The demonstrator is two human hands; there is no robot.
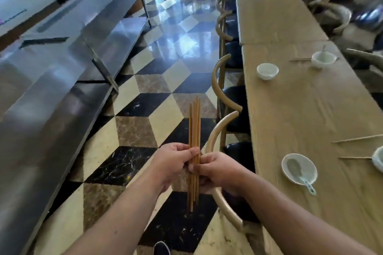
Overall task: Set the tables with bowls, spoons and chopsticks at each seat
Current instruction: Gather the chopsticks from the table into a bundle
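Head: chequered floor point(165, 80) (glossy), wooden table point(300, 109).

Both hands, left hand point(173, 162) and right hand point(217, 172), gripped upright chopsticks point(194, 130) over checkered floor point(145, 105), long table point(300, 109) beside, bowls point(267, 71) laid out

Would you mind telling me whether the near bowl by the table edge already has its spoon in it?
Yes. The near bowl holds a spoon whose patterned handle sticks out over the rim towards the camera.
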